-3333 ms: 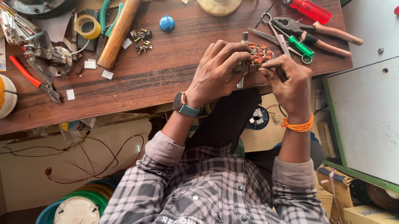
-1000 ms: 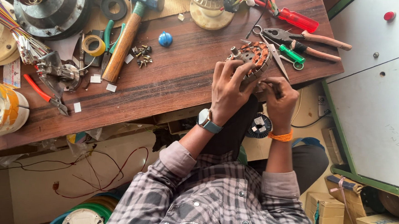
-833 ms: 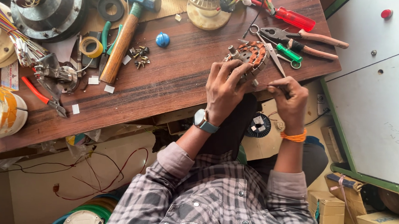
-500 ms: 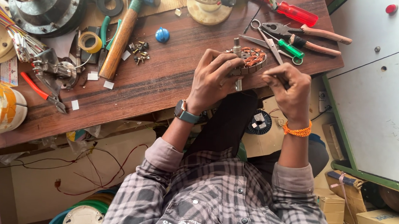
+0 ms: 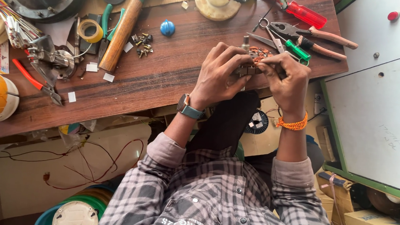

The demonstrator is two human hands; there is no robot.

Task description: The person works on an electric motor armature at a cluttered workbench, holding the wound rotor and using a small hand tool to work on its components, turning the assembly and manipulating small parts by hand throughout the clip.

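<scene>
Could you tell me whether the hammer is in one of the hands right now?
No, the hammer lies on the bench, apart from both hands.

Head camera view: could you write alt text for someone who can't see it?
Seen from above, a person's left hand and right hand together grip a small metal part wound with copper wire at the edge of a dark wooden workbench. Nearby lie a wooden-handled hammer, a red-handled screwdriver and pliers.
</scene>
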